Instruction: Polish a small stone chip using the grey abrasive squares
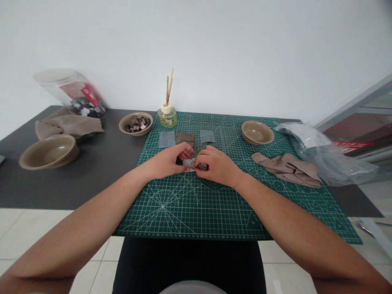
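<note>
My left hand [170,160] and my right hand [216,165] meet at the middle of the green cutting mat [183,208]. Both are closed in a pinch on a small grey-white folded piece [190,164] that lies on the mat between the fingertips; what it is made of is hard to tell. Just beyond the hands lie three small rectangular sheets in a row: a grey-blue one [167,139], a brown one [185,138] and another grey-blue one [207,136].
A reed diffuser bottle [167,116] stands at the mat's far edge. A bowl of stones [136,123], an empty bowl [257,132], stacked bowls [48,151], a tipped jar [72,93], beige cloths [288,168] [67,124] and a plastic bag [324,153] surround the mat.
</note>
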Available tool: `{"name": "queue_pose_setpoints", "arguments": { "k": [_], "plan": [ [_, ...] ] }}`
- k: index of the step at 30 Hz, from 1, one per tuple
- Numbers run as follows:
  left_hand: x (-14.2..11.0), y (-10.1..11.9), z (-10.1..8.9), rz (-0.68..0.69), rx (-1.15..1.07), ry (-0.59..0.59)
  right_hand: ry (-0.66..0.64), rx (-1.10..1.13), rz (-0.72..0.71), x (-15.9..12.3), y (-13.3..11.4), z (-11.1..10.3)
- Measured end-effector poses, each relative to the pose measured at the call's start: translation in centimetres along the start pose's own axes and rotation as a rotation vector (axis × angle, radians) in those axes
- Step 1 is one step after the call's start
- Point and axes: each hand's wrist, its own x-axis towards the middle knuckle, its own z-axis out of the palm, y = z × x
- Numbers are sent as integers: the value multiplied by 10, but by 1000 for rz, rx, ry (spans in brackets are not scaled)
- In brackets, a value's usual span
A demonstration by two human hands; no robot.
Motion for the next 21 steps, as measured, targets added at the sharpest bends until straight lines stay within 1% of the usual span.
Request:
{"name": "queue_pose_setpoints", "arguments": {
  "k": [7,11,16,21],
  "plan": [
    [0,0,1,-2,-3,3,32,-24,66,1,3,-1],
    [0,-2,0,9,9,2,33,-3,44,2,0,0],
    [0,-3,1,16,6,0,-3,18,24,0,-2,-2],
    [0,-1,1,9,9,6,36,-29,104,-2,0,-3]
  ]
}}
